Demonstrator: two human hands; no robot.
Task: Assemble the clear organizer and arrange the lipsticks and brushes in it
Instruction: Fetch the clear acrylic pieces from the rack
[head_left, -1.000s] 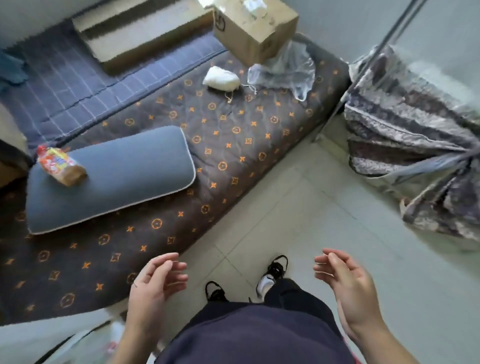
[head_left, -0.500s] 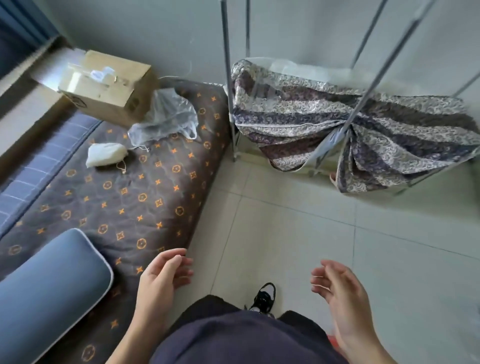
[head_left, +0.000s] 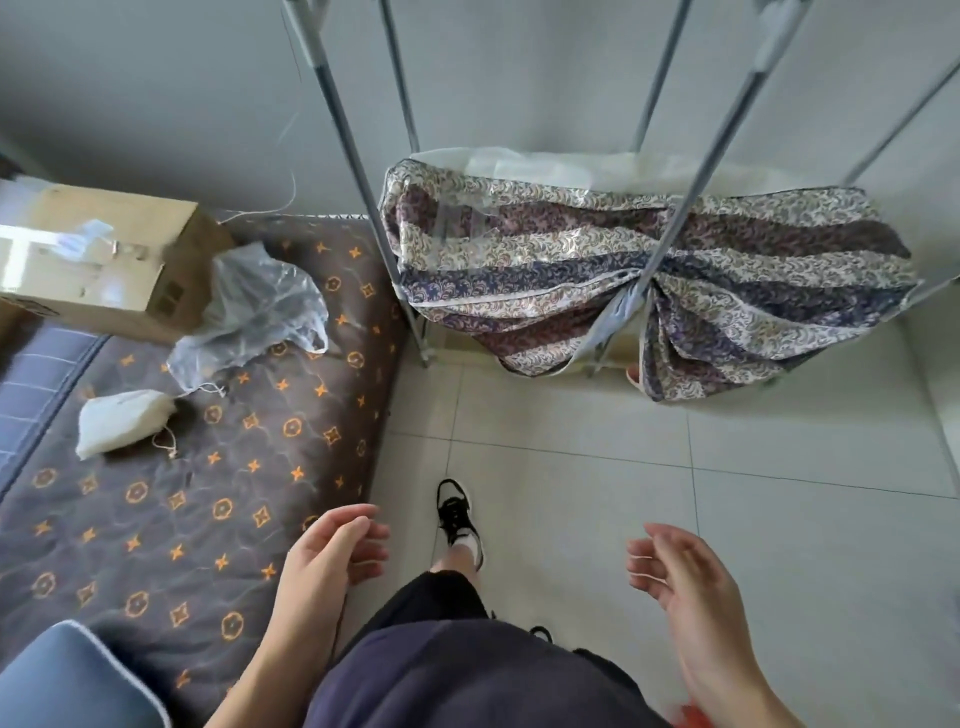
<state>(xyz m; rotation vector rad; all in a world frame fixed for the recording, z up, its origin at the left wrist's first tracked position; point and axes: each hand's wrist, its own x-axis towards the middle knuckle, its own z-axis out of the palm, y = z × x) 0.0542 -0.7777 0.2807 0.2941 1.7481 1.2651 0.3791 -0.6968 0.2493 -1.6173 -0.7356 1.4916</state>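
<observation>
While both hands are hanging loosely curled and holding nothing, the left hand (head_left: 332, 551) at about seven o'clock over the mattress edge and the right hand (head_left: 685, 587) at about five o'clock above the tiled floor (head_left: 571, 467), the person is standing beside the bed with one black shoe (head_left: 460, 517) stepping toward twelve. No clear organizer, lipstick or brush is showing anywhere, so the step in hand looks like finding and fetching the parts. The likeliest places are lying toward ten o'clock on the patterned mattress (head_left: 208, 493): a cardboard box (head_left: 98, 260), a crumpled clear plastic bag (head_left: 254, 312) just beside it, and a small white drawstring pouch (head_left: 122, 421) nearer in. Whether any of them is holding the pieces cannot be told. To do this well, the person should be turning toward ten o'clock, bringing the box and pouch close, and emptying them onto the flat mattress so that small items are not rolling to the floor. At one o'clock a draped floral cloth (head_left: 649, 275) is hanging on a metal rack (head_left: 358, 171).
</observation>
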